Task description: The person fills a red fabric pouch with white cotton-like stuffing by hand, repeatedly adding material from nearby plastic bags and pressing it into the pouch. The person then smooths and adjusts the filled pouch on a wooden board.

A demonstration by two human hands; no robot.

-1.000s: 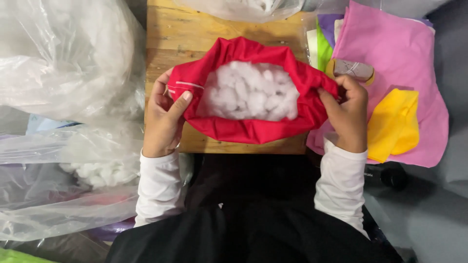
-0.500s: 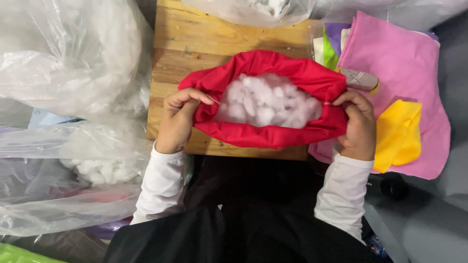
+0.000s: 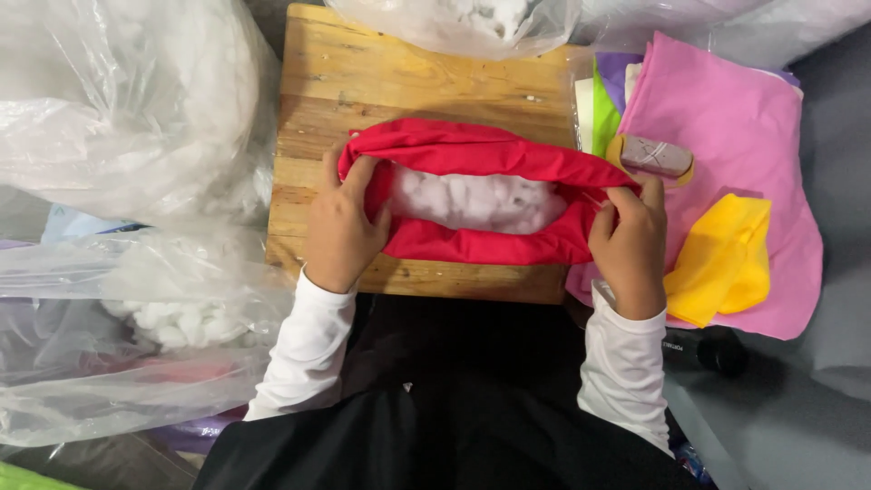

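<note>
A red fabric cover point(image 3: 472, 154) lies on a small wooden table point(image 3: 381, 82), its opening facing me and narrowed to a slit. White fluffy stuffing point(image 3: 472, 200) shows inside it. My left hand point(image 3: 340, 227) grips the left end of the opening, fingers hooked into the red cloth. My right hand point(image 3: 628, 243) pinches the right end of the opening. Both sleeves are white.
Large clear plastic bags of white stuffing point(image 3: 118, 109) fill the left side, with another bag point(image 3: 454, 23) at the table's far edge. To the right lie pink fabric point(image 3: 726, 127), a yellow piece point(image 3: 726, 259), green and purple pieces, and a small grey block point(image 3: 655, 156).
The wide round opening of the red cover has been pulled flatter and narrower. My hands moved apart along its ends, and less stuffing shows.
</note>
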